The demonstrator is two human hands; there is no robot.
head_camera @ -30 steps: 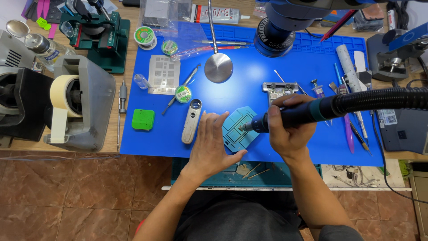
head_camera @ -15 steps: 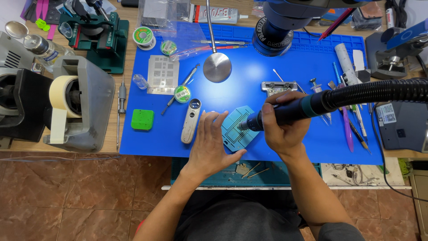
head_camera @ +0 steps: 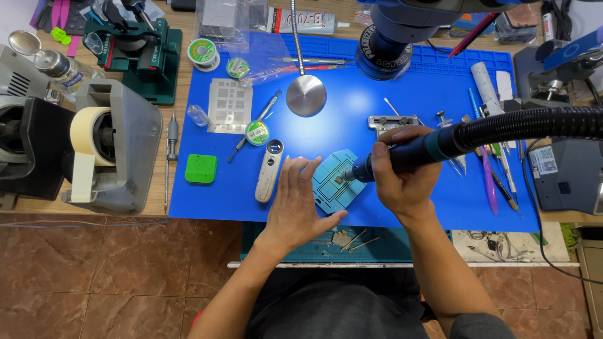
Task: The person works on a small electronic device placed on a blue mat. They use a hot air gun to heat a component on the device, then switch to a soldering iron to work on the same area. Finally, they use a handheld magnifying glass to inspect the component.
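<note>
Two hands work over one small light-blue board [head_camera: 333,179] lying flat near the front edge of the blue mat [head_camera: 352,113] on the counter [head_camera: 188,69]. Left hand [head_camera: 298,204] rests open, fingers spread, pinning the board's left side. Right hand [head_camera: 402,172] is clenched around a dark hose-fed tool [head_camera: 402,157], its tip on the board. Thin and stiff, it looks light and fragile; best held by its edges. Just left lies a white magnifier [head_camera: 269,169], then a green block [head_camera: 201,168].
</note>
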